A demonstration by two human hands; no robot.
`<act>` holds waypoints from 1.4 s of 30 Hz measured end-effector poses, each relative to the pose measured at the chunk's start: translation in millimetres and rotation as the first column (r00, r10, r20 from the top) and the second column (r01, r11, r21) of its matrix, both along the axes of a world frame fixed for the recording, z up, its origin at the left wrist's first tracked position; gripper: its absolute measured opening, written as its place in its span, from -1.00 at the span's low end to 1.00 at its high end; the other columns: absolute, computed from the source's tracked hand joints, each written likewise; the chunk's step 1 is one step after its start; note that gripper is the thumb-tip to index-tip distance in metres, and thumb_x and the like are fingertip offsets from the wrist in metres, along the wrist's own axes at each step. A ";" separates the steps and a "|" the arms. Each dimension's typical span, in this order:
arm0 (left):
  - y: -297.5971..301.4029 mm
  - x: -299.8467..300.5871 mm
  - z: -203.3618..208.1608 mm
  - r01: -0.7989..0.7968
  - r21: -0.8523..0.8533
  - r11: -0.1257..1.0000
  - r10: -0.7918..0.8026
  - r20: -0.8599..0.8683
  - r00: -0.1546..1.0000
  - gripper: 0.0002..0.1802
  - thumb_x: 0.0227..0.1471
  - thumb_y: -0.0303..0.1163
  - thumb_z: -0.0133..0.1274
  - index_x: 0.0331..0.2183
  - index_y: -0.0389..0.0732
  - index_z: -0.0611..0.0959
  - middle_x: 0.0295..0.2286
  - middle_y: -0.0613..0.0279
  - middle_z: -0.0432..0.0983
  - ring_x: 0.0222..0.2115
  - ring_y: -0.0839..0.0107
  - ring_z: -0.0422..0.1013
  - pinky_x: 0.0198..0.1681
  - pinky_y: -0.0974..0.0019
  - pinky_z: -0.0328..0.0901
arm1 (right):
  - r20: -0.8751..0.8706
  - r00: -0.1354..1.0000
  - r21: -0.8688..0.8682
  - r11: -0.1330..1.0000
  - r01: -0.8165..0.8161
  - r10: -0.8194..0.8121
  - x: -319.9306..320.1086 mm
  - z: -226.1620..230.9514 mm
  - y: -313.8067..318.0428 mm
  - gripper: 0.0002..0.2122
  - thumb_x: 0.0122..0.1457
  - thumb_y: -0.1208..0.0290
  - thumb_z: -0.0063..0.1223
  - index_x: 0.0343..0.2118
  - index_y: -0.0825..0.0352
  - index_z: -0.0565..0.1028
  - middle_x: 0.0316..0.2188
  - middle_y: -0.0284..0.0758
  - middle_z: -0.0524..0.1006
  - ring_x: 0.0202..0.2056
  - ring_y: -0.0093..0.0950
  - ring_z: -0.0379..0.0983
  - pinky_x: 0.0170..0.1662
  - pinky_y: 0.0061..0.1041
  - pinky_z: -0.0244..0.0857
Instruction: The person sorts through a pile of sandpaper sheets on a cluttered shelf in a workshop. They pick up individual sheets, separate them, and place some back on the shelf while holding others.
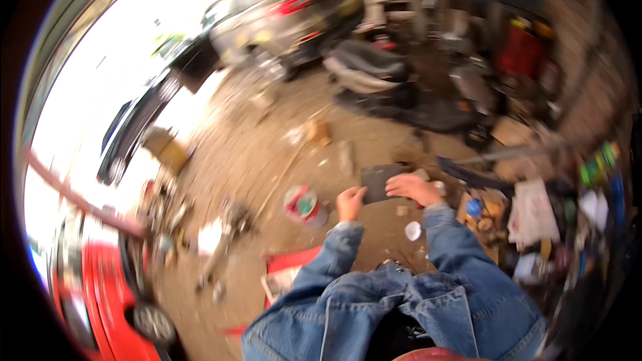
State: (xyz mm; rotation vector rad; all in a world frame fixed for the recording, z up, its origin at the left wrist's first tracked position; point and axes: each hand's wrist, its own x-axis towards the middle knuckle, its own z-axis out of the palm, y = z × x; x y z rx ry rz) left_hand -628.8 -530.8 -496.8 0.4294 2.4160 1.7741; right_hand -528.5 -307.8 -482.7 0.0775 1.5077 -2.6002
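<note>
A dark grey, roughly square sheet (376, 182), perhaps sandpaper, is held out in front of me. At its left edge, my left hand (350, 204) is closed, pinching it between thumb and fingers. My right hand (416, 190) has its fingers stretched out flat over the sheet's right side; whether the thumb lies beneath is hidden. Both arms wear blue denim sleeves. Left of my left hand, a round tub (304, 206) with red and green on it stands on the ground. A white round lid (412, 230) lies below my right hand.
Cluttered shelving or a bench (535, 227) with papers, bottles and cans runs along the right. A silver car (287, 13) with a detached bumper (368, 67) nearby stands ahead. A red car (100, 294) is at lower left. Metal parts (231, 220) litter the dirt floor.
</note>
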 end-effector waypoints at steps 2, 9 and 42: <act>-3.9 1.7 0.7 0.071 0.067 0.995 -0.073 0.027 0.997 -0.60 -0.06 -0.21 0.18 -0.68 -0.32 0.53 -0.77 0.22 0.36 -0.70 0.52 0.22 -0.59 0.28 0.15 | -0.086 0.959 0.498 0.822 0.277 -0.271 5.4 -68.3 7.6 -0.70 0.13 0.25 0.04 -0.15 0.32 0.47 -0.23 -0.22 0.52 -0.13 -0.34 0.44 -0.17 -0.37 0.36; -9.8 -52.2 -99.6 0.041 -0.424 0.905 -0.193 -0.322 0.927 -0.67 -0.15 -0.28 0.22 -0.62 -0.41 0.63 -0.67 -0.11 0.50 -0.68 0.07 0.42 -0.56 0.04 0.26 | -0.313 0.882 0.950 -0.124 0.288 -0.353 129.1 -10.0 42.1 -0.72 -0.04 0.29 0.21 -0.26 0.26 0.51 -0.38 -0.21 0.52 -0.28 -0.15 0.44 -0.23 -0.18 0.29; 196.8 200.4 -126.5 0.721 0.177 0.670 -0.741 0.220 0.634 -0.68 -0.03 -0.42 0.15 -0.66 -0.41 0.48 -0.73 0.40 0.25 -0.64 0.58 0.07 -0.61 0.29 0.00 | -0.463 0.358 -0.100 -0.354 -0.930 -0.811 727.8 488.5 129.8 -0.81 0.00 0.49 -0.07 -0.33 0.20 0.56 -0.31 -0.34 0.58 -0.06 -0.37 0.41 0.21 -0.37 0.07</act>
